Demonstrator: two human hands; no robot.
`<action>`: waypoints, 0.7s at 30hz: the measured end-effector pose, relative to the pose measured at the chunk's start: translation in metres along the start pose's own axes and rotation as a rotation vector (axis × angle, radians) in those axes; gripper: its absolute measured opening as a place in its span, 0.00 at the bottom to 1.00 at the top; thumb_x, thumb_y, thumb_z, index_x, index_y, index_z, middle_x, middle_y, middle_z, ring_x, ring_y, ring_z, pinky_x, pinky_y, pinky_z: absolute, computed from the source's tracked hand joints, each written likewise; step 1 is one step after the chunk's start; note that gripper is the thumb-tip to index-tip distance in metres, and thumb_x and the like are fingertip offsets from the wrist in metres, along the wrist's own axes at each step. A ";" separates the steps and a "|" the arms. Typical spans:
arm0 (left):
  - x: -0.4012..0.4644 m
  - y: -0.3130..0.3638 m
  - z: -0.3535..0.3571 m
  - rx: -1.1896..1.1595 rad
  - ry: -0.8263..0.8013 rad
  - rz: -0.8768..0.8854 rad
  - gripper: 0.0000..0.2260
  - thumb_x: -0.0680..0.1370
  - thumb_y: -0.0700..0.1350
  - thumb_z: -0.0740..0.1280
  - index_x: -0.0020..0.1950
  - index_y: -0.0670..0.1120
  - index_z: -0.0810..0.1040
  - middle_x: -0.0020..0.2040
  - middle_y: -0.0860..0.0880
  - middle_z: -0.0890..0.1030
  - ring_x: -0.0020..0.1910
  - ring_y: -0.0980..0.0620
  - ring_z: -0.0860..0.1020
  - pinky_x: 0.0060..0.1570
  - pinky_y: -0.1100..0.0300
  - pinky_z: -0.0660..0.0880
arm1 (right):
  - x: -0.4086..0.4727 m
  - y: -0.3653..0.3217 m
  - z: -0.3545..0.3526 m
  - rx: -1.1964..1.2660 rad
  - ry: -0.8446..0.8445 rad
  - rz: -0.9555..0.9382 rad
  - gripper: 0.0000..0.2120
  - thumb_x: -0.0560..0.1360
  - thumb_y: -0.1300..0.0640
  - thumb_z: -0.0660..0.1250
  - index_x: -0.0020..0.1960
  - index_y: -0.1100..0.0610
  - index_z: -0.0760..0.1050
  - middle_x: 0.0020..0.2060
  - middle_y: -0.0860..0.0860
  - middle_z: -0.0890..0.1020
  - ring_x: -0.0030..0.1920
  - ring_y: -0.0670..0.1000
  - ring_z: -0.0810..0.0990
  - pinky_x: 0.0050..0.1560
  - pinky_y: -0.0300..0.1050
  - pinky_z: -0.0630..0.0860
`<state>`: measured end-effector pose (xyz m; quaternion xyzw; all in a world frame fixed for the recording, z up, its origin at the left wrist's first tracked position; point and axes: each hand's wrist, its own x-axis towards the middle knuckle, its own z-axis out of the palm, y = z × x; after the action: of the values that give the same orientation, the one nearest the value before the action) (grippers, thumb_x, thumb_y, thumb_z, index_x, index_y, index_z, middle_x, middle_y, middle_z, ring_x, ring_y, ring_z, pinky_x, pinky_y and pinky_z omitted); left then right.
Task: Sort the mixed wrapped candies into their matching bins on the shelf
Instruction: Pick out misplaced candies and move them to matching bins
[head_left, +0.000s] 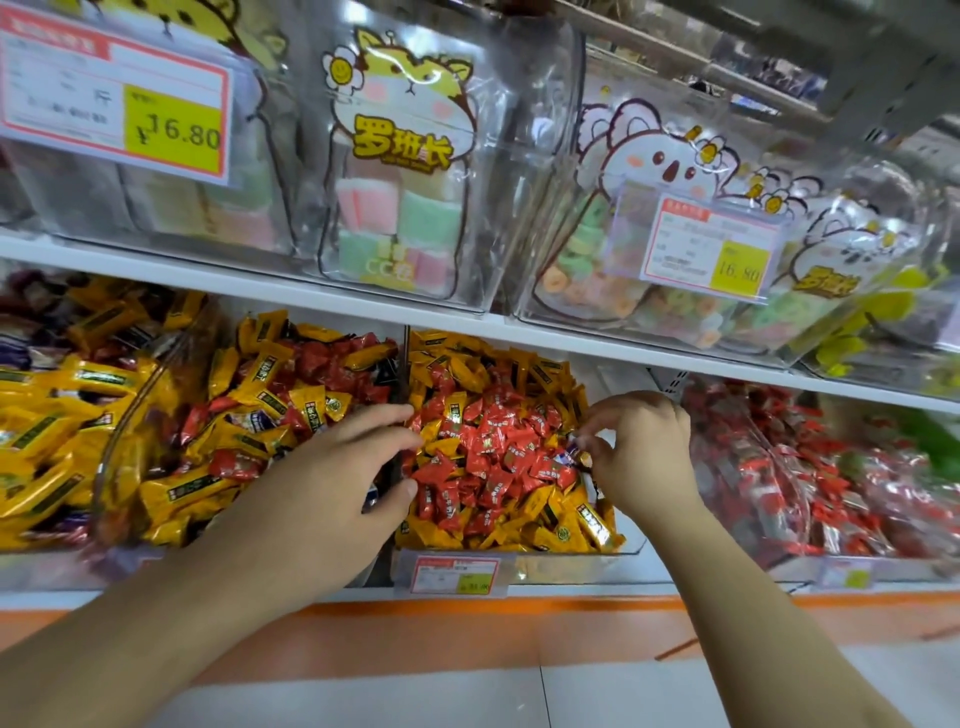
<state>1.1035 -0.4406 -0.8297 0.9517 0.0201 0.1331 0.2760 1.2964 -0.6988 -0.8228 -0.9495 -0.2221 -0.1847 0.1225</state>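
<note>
Middle bin (631, 545) on the lower shelf (597, 351) is a heap of red candies (498, 447) over yellow candies (566, 525). Left bin (111, 467) is mostly yellow, with some red mixed in.

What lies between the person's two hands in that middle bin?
In the head view, a heap of red wrapped candies over yellow ones fills the stretch between the left hand and the right hand.
</note>
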 end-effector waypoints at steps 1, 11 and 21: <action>0.000 0.000 0.000 0.000 0.006 0.004 0.18 0.83 0.57 0.62 0.73 0.62 0.71 0.78 0.71 0.56 0.75 0.66 0.62 0.66 0.70 0.61 | -0.001 0.000 -0.004 0.030 0.015 -0.010 0.16 0.66 0.60 0.80 0.32 0.43 0.79 0.37 0.36 0.82 0.49 0.50 0.81 0.54 0.51 0.73; 0.001 0.012 -0.014 -0.167 0.118 0.021 0.28 0.77 0.56 0.74 0.74 0.66 0.69 0.62 0.73 0.70 0.57 0.71 0.72 0.53 0.76 0.66 | -0.027 -0.111 -0.055 0.776 -0.229 -0.030 0.06 0.73 0.57 0.78 0.41 0.46 0.86 0.45 0.40 0.86 0.52 0.42 0.83 0.58 0.46 0.77; -0.002 -0.017 -0.035 0.080 0.156 -0.127 0.20 0.81 0.47 0.69 0.73 0.55 0.75 0.67 0.56 0.78 0.39 0.61 0.73 0.37 0.69 0.67 | -0.013 -0.064 -0.050 0.466 -0.134 0.034 0.12 0.78 0.62 0.71 0.52 0.45 0.85 0.48 0.36 0.85 0.51 0.37 0.81 0.52 0.32 0.75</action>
<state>1.0927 -0.4081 -0.8106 0.9456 0.1071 0.1880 0.2430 1.2403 -0.6635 -0.7731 -0.9094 -0.2502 -0.0628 0.3264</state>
